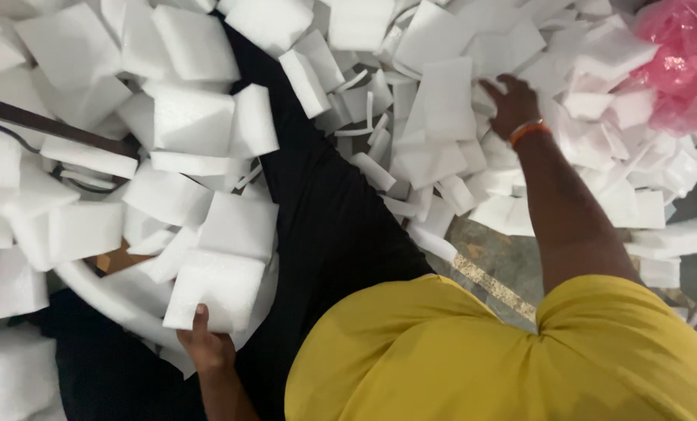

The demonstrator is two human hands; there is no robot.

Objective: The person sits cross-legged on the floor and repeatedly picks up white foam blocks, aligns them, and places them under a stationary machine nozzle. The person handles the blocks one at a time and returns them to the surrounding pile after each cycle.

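My left hand point(205, 343) grips the near edge of a stack of white foam blocks point(216, 288) at the lower left, thumb on top. My right hand point(512, 101) reaches far out into a heap of white foam pieces point(442, 109) at the upper right. Its fingers rest on a flat foam sheet there, and an orange band circles the wrist. Whether those fingers have closed on a piece is unclear. My yellow shirt point(512, 359) fills the bottom of the view.
A black cloth point(325, 218) runs up the middle between two foam piles. A pink plastic bag point(684, 62) lies at the top right. A dark bar point(44, 125) crosses the left pile. Grey floor with a pale stripe point(489, 281) shows beside my right arm.
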